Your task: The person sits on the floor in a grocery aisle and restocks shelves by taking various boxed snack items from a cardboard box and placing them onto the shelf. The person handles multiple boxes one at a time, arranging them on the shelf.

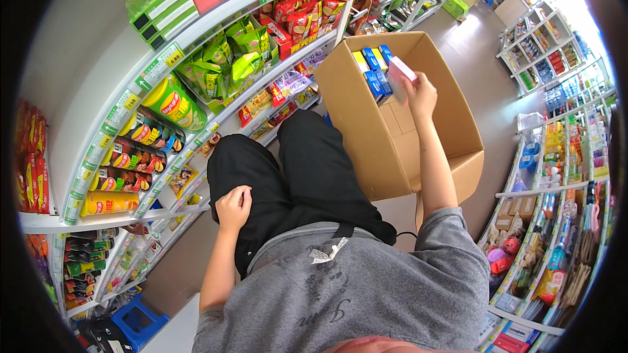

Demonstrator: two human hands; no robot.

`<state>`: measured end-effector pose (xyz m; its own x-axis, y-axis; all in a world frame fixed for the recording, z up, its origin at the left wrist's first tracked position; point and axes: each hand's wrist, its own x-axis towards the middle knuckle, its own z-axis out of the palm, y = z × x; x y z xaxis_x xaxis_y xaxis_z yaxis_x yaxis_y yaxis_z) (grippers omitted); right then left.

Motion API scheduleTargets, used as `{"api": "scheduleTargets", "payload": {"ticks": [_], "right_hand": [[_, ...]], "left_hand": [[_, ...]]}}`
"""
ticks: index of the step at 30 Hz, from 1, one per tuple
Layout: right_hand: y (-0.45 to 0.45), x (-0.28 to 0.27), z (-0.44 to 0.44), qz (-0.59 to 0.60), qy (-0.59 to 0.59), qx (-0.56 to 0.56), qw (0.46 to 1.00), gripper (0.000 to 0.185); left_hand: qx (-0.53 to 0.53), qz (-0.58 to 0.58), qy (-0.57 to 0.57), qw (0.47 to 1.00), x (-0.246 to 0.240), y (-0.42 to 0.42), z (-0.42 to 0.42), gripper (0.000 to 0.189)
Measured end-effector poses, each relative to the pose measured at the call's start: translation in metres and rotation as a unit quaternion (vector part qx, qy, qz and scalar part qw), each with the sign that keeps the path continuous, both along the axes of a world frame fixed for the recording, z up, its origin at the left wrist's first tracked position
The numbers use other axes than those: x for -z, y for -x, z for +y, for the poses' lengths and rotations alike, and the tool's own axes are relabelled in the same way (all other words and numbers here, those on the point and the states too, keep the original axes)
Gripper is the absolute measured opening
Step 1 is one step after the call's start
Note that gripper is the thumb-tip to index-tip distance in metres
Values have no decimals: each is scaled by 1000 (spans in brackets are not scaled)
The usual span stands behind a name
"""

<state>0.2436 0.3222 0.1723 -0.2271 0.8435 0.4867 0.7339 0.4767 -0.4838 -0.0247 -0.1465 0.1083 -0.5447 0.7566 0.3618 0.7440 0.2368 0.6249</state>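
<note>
My right hand (422, 95) grips a small pink-and-white carton (400, 71) by its edge, over the inside of a large open cardboard box (363, 122). Below and beside it, several small blue-and-yellow packets (374, 83) stand packed at the far end of that box. Plain cardboard shows on the rest of the box's floor. My left hand (234, 210) rests on my left thigh in black trousers (250, 166), its fingers curled with nothing visible in them.
Store shelves (274, 66) curve along my left, holding green snack bags (235, 59), red bags (304, 14) and crisp canisters (174, 105). Another stocked shelf (530, 193) runs along the right. A blue plastic stool (137, 321) stands behind at lower left.
</note>
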Motion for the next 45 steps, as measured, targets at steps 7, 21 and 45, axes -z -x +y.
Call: {"api": "scheduleTargets", "payload": {"ticks": [7, 21, 45], "right_hand": [[4, -131, -93, 14, -286, -197, 938, 31], [32, -110, -117, 591, 447, -232, 631, 37], [144, -6, -227, 604, 669, -430, 53, 87]], "left_hand": [[9, -1, 16, 1000, -1, 3, 5, 4], [5, -1, 11, 1000, -2, -6, 1, 5], [113, 123, -283, 944, -159, -63, 90, 38]]}}
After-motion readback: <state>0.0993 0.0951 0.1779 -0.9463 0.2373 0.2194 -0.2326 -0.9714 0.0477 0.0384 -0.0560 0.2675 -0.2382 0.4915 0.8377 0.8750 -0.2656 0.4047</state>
